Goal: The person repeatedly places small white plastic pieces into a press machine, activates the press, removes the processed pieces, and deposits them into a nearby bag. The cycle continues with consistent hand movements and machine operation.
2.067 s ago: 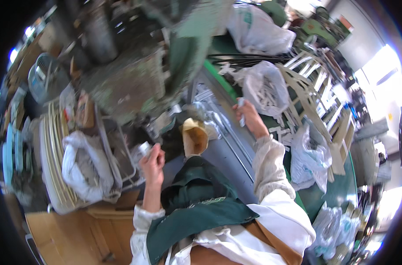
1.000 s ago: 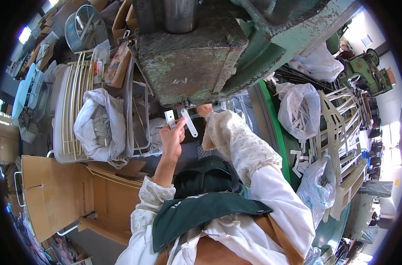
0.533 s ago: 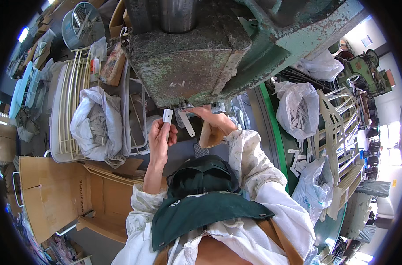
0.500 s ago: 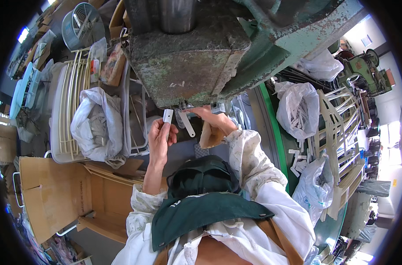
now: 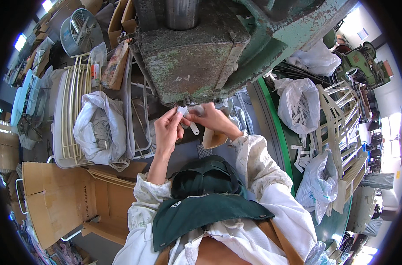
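Observation:
Both of my hands are close together just below the machine's heavy green-grey press head [image 5: 187, 66]. My left hand [image 5: 167, 128] pinches a small white metal bracket [image 5: 182, 110] between thumb and fingertips, its upper end pointing toward the machine. Close by on the right, my right hand [image 5: 210, 118] has its fingers bent together, partly smeared by motion. A white flat strip with a hole near its rounded end [image 5: 194, 128] sticks out below the right fingers, which seem closed on it; its upper part is hidden. The right fingertips come near or touch the bracket.
White sacks of metal pieces stand left [image 5: 101, 132] and right [image 5: 298, 106]. An open cardboard box [image 5: 59, 194] is at lower left. Loose white brackets [image 5: 301, 158] lie beyond the green table edge [image 5: 276, 128]. Pale metal frames [image 5: 338, 132] are stacked at right; a fan [image 5: 78, 32] stands far left.
My right hand has come out from under the press head toward the left hand. The white strip has shifted slightly right, and the left hand has moved right with its bracket.

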{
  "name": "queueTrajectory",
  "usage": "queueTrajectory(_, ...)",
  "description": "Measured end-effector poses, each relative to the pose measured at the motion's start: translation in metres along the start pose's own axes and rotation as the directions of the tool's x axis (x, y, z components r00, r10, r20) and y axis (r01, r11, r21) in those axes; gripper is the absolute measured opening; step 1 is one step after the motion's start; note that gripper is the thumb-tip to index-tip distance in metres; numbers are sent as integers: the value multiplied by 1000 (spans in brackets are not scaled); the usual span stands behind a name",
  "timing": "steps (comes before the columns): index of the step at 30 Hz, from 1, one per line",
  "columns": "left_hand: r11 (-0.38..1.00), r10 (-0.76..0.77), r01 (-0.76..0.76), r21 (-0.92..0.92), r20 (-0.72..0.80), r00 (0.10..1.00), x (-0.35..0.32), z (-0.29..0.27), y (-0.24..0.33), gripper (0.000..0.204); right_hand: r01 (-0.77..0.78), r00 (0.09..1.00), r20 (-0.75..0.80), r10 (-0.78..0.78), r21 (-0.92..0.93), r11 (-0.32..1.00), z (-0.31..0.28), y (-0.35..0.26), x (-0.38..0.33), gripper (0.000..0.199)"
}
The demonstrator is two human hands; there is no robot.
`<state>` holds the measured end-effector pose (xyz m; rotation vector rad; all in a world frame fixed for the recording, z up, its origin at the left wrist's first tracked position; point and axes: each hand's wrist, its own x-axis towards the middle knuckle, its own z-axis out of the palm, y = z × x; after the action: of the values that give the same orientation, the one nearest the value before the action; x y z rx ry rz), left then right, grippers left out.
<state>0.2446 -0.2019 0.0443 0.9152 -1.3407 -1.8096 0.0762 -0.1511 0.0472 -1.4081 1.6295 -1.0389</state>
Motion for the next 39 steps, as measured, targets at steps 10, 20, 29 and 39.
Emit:
queueTrajectory(10,982,-186,188,1,-110,976,-17,-19,-11,22,-231,966,185,182,294,928,4,7,-25,23)
queueTrajectory(20,985,-173,168,-47,-117,978,-15,-20,-10,21,-225,966,193,170,312,923,-4,-3,-25,22)
queueTrajectory(29,988,-127,119,99,82,989,-14,-10,26,29,-85,996,33,79,333,939,-21,-7,-37,24)
queueTrajectory(39,957,-276,289,15,349,896,-25,31,-44,28,232,625,-665,408,657,717,-209,159,-136,29)
